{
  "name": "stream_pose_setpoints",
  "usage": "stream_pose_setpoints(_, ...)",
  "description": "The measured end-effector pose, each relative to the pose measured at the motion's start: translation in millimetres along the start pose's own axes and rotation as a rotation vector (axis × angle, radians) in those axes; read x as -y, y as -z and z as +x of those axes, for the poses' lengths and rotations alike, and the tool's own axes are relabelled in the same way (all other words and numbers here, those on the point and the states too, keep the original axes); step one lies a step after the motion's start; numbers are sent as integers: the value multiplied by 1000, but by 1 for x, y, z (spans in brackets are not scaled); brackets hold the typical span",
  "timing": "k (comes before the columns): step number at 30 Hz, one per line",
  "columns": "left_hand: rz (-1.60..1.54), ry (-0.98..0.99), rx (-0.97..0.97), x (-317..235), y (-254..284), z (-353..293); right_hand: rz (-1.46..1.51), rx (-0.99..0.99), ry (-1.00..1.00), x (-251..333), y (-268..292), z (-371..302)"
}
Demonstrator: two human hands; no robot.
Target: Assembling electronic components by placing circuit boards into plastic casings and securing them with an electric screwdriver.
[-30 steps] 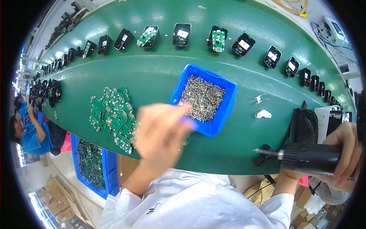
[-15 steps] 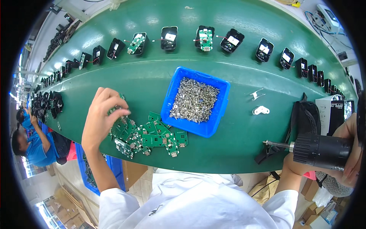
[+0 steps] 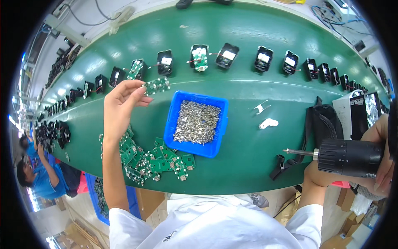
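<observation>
My left hand (image 3: 124, 103) pinches a green circuit board (image 3: 156, 86) by one end, above the green bench and just short of the row of black housings. Nearest to that board are a housing with a green board on it (image 3: 137, 69) and an open black housing (image 3: 165, 62) with a white patch and a thin red lead. Below my left forearm spreads a pile of green circuit boards (image 3: 159, 162). My right hand (image 3: 383, 162), partly cut off by the picture's edge, grips a black electric screwdriver (image 3: 348, 157), its bit pointing left.
A blue bin of screws (image 3: 197, 122) stands mid-bench. Right of it lie a white bracket (image 3: 268, 123) and a small clear-white piece (image 3: 261, 108). A black bag with a strap (image 3: 325, 122) rests at the right. Two people in blue (image 3: 41, 178) sit at the far left.
My left hand has risen from the board pile, carrying one circuit board up toward the housings. The right hand still holds the screwdriver. The whole view has shifted slightly.
</observation>
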State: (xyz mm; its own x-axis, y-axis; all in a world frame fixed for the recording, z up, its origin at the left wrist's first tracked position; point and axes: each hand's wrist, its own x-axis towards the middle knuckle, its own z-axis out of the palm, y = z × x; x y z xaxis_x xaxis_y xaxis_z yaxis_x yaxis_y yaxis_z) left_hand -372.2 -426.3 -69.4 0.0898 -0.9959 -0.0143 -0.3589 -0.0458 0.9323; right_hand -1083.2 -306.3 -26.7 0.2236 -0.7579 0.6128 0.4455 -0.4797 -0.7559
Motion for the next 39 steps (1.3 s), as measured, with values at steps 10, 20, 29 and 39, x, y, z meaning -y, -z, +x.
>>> stream_pose_setpoints(10,-19,61,457,-43,-77,51,-220,-1,46,-74,-186,107)
stream_pose_setpoints(20,-51,170,772,-47,-175,107,-326,32,109,-58,-179,112)
stream_pose_setpoints(29,-216,339,796,-30,-186,114,-374,42,123,-72,-194,111)
stream_pose_setpoints(39,-273,407,726,-28,-186,100,-428,89,137,-65,-179,108)
